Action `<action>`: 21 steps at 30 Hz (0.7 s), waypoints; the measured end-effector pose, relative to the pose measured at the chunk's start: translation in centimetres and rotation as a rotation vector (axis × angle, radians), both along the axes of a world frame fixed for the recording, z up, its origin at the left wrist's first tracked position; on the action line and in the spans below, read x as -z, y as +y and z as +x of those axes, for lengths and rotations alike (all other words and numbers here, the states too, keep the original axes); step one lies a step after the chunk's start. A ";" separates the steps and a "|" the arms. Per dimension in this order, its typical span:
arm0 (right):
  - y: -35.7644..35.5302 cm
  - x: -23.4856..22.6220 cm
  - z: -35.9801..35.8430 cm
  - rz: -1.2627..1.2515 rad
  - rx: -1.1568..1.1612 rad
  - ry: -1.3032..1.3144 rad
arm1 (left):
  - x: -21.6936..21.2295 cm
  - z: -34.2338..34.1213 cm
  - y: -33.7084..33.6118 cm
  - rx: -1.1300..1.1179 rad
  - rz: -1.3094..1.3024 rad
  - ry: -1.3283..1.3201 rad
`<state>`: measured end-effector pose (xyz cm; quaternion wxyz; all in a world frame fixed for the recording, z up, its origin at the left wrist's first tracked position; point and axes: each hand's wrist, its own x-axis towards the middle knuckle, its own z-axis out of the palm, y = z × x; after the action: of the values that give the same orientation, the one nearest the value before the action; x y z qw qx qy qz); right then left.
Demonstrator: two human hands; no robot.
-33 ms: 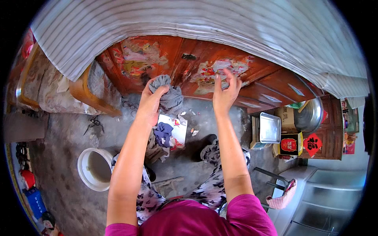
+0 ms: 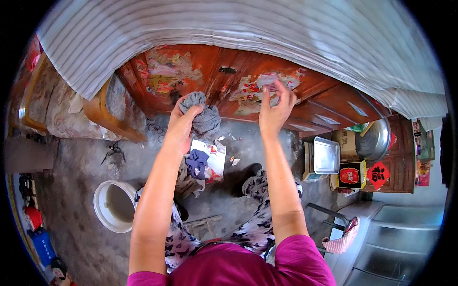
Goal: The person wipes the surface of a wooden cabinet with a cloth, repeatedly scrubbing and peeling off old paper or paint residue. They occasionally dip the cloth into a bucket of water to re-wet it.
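A bunched grey cloth is gripped in my left hand, in front of the red-brown wooden cabinet. Torn remnants of coloured paper cling to its left panel. More paper scraps stick to the panel at the right. My right hand is raised before that second patch, thumb and fingers apart, holding nothing that I can see. Whether its fingertips touch the panel cannot be made out. Below the cloth, a dark blue cloth lies on a white sheet on the floor.
A white bucket of murky water stands at my left. Striped fabric hangs over the cabinet top. To the right are a metal tray, a large metal basin and boxes. A wood-framed sofa stands at the far left.
The fingers of my right hand have shifted slightly. My left hand keeps its hold on the grey cloth.
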<state>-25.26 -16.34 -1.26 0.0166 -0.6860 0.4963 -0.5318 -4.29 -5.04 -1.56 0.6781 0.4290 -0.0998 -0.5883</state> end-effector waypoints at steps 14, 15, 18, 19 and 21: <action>-2.7 -1.5 -0.4 -0.242 -0.021 0.083 | -0.4 0.2 0.3 -0.011 0.012 -0.014; -2.9 -1.4 -0.3 -0.253 -0.016 0.048 | -0.3 0.3 0.3 -0.008 -0.003 -0.013; -2.8 -0.5 -1.0 -0.236 0.017 0.202 | -0.1 0.4 0.3 -0.027 -0.018 -0.028; -2.8 -0.3 -1.4 -0.246 -0.009 0.251 | 0.1 0.5 0.2 -0.021 -0.007 -0.034; -3.2 -0.3 -1.4 -0.225 0.005 0.135 | 0.5 0.8 0.3 -0.012 0.019 -0.050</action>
<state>-26.65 -19.52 -0.95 -0.0949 -0.7166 0.4351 -0.5368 -3.48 -4.75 -2.05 0.6748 0.4506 -0.1088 -0.5743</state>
